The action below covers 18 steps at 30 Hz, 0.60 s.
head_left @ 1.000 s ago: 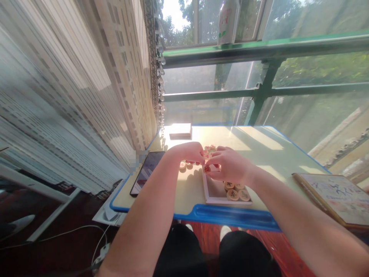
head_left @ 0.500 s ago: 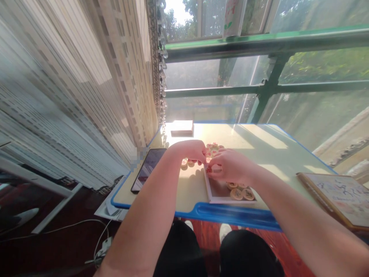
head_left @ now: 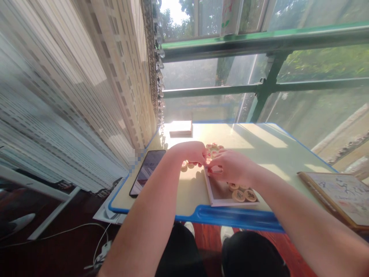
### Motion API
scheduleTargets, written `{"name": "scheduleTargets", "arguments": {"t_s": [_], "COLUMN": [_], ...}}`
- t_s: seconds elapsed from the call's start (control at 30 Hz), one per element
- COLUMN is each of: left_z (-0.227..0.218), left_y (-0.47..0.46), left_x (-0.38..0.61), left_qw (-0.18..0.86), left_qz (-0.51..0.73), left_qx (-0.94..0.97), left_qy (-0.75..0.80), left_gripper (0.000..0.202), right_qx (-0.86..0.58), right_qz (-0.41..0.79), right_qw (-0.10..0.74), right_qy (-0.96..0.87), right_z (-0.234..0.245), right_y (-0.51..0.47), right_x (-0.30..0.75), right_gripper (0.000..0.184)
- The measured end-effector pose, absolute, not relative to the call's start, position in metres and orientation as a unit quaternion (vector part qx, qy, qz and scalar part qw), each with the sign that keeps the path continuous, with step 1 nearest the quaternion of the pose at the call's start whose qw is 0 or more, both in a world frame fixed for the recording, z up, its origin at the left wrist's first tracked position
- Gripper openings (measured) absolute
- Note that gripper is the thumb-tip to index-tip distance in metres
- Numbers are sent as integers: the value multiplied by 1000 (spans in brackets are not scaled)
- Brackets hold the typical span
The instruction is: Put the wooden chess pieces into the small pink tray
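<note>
While blue-edged tbl sits sunlit by window, R grip pinches red-marked pc; L grip can't tell.

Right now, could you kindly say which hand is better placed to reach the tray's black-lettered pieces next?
Probably the right hand: it is over the tray, close to those pieces; the left hand is farther away.

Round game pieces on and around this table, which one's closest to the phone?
The leftmost visible piece, lying on the tabletop outside the box; every other visible piece sits farther right, away from the phone.
</note>
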<state>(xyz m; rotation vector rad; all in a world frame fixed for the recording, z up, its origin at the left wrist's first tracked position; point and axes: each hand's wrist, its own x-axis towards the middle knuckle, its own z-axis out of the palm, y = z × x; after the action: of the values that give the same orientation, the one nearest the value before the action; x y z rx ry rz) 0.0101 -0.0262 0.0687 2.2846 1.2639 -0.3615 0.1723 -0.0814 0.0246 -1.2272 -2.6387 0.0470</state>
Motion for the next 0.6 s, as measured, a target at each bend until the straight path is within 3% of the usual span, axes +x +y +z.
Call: {"name": "scheduleTargets", "arguments": {"t_s": [0.6], "left_z": [69], "left_y": [-27], "left_x": [11], "left_qw": [236], "left_qz": [-125], "left_qx": [843], "left_qy": [467], "left_gripper": [17], "right_qx": [-412], "right_qz": [67], "right_qw": [143], "right_qy": [-898], "right_z": [21], "right_y": [-78], "right_x": [175], "right_gripper": [16]}}
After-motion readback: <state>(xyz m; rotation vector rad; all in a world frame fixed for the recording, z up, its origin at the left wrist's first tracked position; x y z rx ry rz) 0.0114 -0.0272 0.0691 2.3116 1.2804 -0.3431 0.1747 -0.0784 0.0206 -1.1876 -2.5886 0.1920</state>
